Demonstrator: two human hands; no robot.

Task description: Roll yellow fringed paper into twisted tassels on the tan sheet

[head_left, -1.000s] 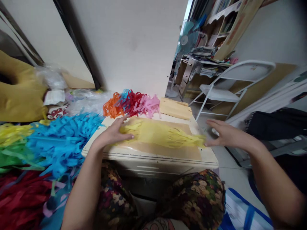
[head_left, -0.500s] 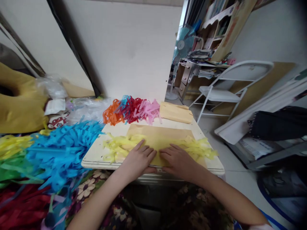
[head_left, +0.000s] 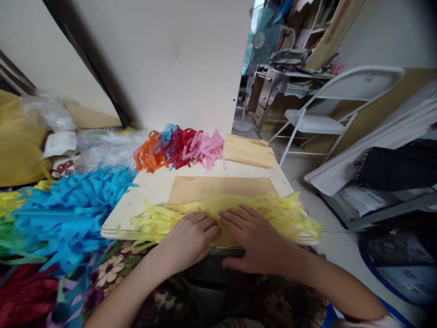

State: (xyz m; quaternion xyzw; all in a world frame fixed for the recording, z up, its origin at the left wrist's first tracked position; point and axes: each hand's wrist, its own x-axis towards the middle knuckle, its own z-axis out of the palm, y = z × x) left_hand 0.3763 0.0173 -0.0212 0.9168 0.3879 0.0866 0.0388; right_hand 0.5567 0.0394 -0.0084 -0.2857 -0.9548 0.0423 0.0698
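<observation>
A strip of yellow fringed tissue paper (head_left: 283,214) lies across the near edge of a small pale wooden table (head_left: 153,184), partly over a brown paper sheet (head_left: 218,187). My left hand (head_left: 189,237) and my right hand (head_left: 252,232) rest side by side on the middle of the yellow paper, fingers flat and pressing it down. The fringe fans out to the left and right of both hands. My right thumb hangs over the table's front edge.
Orange, blue, red and pink paper fringes (head_left: 177,148) and a folded tan paper stack (head_left: 248,151) sit at the table's back. Blue fringe (head_left: 71,205), green and red piles lie to the left. A white folding chair (head_left: 327,118) stands to the right.
Both hands came from the ends of the yellow paper to its middle, then drew it back to the table's near edge. The camera tilted slightly.
</observation>
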